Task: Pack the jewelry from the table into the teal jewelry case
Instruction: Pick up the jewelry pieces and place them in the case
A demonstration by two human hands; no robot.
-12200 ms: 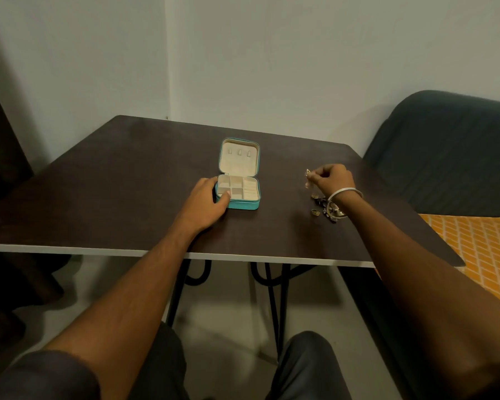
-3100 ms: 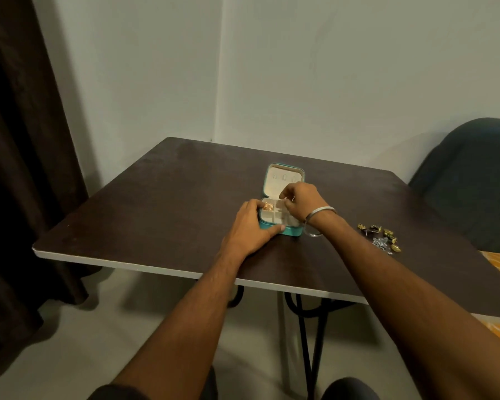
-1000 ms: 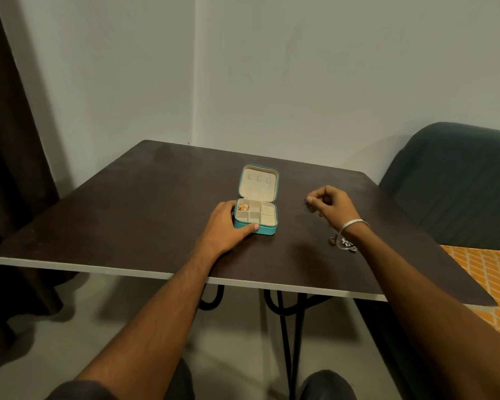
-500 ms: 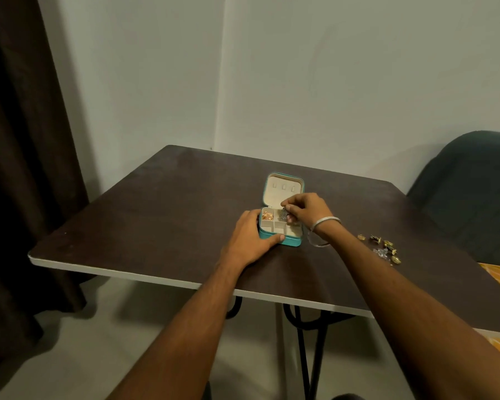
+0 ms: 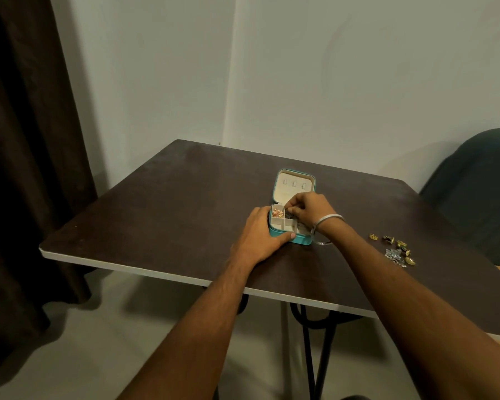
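The teal jewelry case (image 5: 302, 241) lies open on the dark table (image 5: 185, 203), its cream lid (image 5: 293, 184) tilted back. A gold piece (image 5: 277, 212) fills the back-left compartment. My left hand (image 5: 261, 235) grips the case's left side and front corner. My right hand (image 5: 308, 209) hovers over the back middle compartment, fingertips pinched on a small dark piece of jewelry that is mostly hidden. A silver bangle sits on that wrist. Loose jewelry (image 5: 396, 251), gold and silver pieces, lies on the table to the right.
A dark curtain (image 5: 26, 168) hangs at the left. A dark green chair (image 5: 479, 183) stands beyond the table's right side. The table's white front edge (image 5: 156, 272) runs under my forearms. Walls meet in a corner behind the table.
One second ago my right hand was at the right near the loose pile. It has moved left to the case and now pinches a small piece over a back compartment. My left hand stayed.
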